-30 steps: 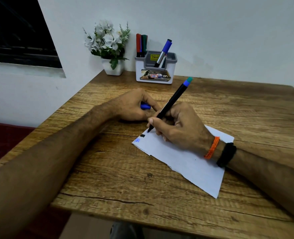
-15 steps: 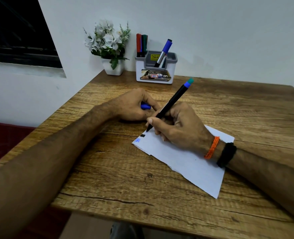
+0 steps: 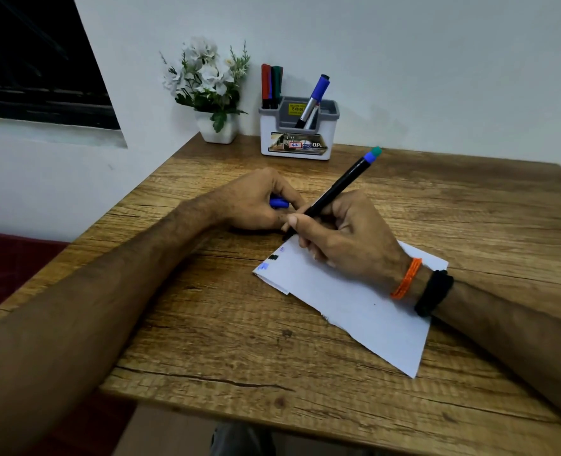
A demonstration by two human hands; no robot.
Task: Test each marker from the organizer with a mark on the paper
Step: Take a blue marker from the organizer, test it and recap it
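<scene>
- The right hand (image 3: 345,235) is gripping a black marker (image 3: 333,192), tip at the paper (image 3: 355,301) on the counter (image 3: 470,209).
- The left hand (image 3: 253,202) is curling closed around a blue cap (image 3: 278,203).
- The organizer (image 3: 297,133) is standing beside a flower pot (image 3: 216,126), well behind.

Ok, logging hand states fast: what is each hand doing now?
Left hand: closed on a blue cap.
Right hand: closed on a black marker, tip at the paper.

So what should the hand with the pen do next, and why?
Probably press the marker tip down and draw a short stroke. The right hand holds it at the paper's top corner, just above the black mark, and only a faint new mark shows there.
</scene>
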